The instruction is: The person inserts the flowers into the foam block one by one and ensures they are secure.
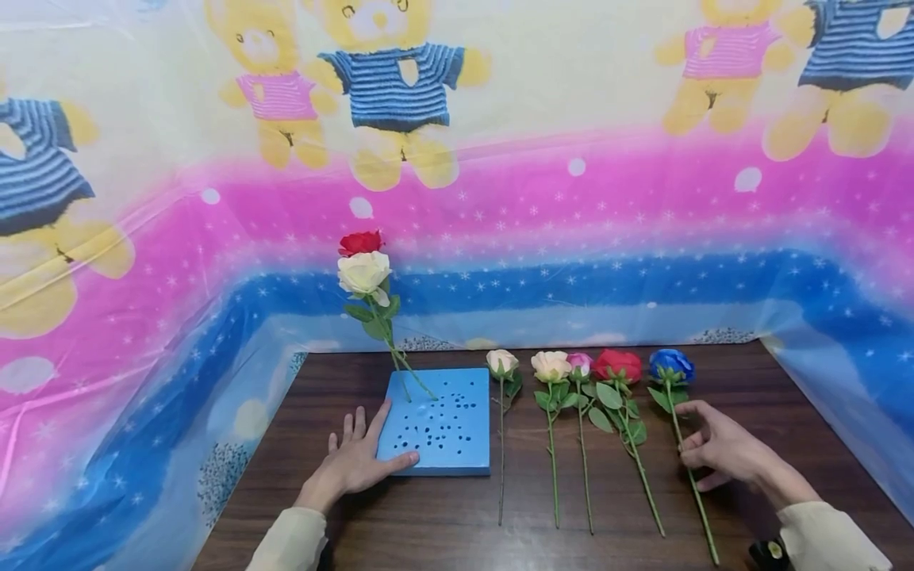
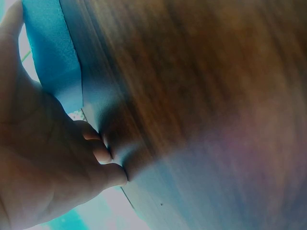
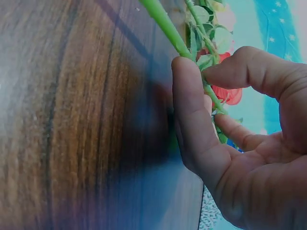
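Note:
At the right of the head view, my right hand (image 1: 731, 450) pinches the green stem of a blue rose (image 1: 672, 365) between thumb and fingers. The right wrist view shows the stem (image 3: 165, 26) running between thumb and fingers, close over the wood. My left hand (image 1: 353, 461) lies spread at the left side of a blue board (image 1: 439, 462) dotted with holes, its thumb over the near left corner. A white rose (image 1: 364, 272) and a red rose (image 1: 360, 243) stand in the board, leaning left, their stems crossing.
Between board and right hand, several roses lie in a row on the dark wooden table (image 1: 528, 492): a small cream rose (image 1: 502, 363), a peach rose (image 1: 551, 365), a pink rose (image 1: 580, 363) and a red rose (image 1: 618, 365). A patterned cloth (image 1: 543, 277) surrounds the back and sides.

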The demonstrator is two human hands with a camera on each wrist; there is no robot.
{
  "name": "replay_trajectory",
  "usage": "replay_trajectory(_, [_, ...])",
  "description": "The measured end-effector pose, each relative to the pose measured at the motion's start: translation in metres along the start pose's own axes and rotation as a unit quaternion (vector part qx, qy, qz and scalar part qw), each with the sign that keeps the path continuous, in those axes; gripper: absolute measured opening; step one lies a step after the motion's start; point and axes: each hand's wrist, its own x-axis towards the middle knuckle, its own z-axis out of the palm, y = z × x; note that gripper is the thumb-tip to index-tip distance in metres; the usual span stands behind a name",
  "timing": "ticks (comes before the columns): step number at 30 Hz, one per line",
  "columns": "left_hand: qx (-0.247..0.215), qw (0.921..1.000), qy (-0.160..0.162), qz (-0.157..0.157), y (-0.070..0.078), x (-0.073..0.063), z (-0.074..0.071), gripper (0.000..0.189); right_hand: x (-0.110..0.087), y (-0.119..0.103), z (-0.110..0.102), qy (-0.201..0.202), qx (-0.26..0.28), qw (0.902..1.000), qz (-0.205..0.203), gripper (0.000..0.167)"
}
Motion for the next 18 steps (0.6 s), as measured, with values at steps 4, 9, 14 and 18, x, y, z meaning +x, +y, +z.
replay_trajectory(4, [0.0, 1.0, 0.0, 0.0, 0.0, 0.0, 0.0, 0.12, -0.003, -0.004, -0.002, 0.002, 0.016, 0.9998, -0.012, 0.093])
replay_trajectory(9, [-0.002, 1.0, 0.002, 0.0, 0.0, 0.0, -0.001, 0.12, -0.006, -0.014, -0.003, 0.021, 0.026, 0.9986, -0.042, 0.092])
replay_trajectory(14, [-0.002, 1.0, -0.001, -0.002, -0.001, -0.001, -0.001, 0.12, -0.007, -0.02, -0.002, 0.039, 0.029, 0.9952, -0.085, 0.095])
replay_trajectory(18, [-0.004, 1.0, -0.001, -0.001, 0.0, -0.001, -0.001, 0.119, -0.006, -0.025, -0.001, 0.049, 0.037, 0.9915, -0.114, 0.096])
